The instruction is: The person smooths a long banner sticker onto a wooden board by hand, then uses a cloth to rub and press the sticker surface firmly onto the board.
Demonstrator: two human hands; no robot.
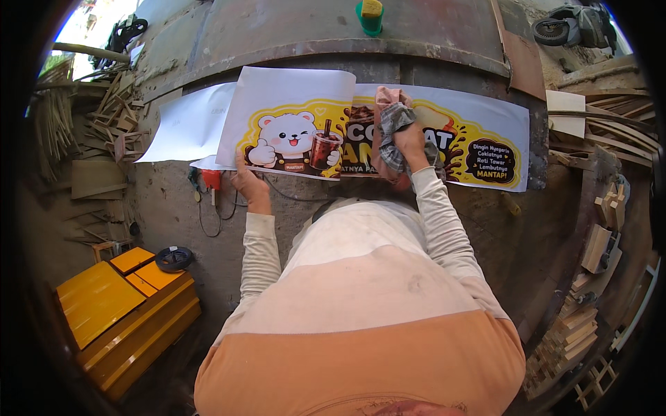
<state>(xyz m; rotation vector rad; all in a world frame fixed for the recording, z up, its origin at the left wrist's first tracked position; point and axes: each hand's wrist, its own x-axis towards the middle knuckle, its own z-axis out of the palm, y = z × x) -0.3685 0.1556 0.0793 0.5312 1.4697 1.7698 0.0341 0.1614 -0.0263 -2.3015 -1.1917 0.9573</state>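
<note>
Presently, the long glossy printed sheet with a yellow border and a cartoon white bear [295, 135] lies along the dark flat worktop [538, 156] in front of the person, its right part appearing flat and its left part lifted. The right hand [411, 141] is closed upon a crumpled cloth of pink and grey checked fabric [395, 118], and this cloth touches the sheet a little right of its middle. The left hand [251, 182] pinches the near edge of the lifted part; how tightly, I cannot tell. To smooth well, I think the cloth should work with even pressure from the flat right part toward the bend, in short strokes which overlap, also going to the far and near edges, so that air can escape. The left hand should hold its part high and lightly stretched, and lower it only little by little; if it drops too early, a bubble or crease may form. It is also wise to mind the blank white sheet [184, 128] at the left, so that it does not become caught underneath.
</note>
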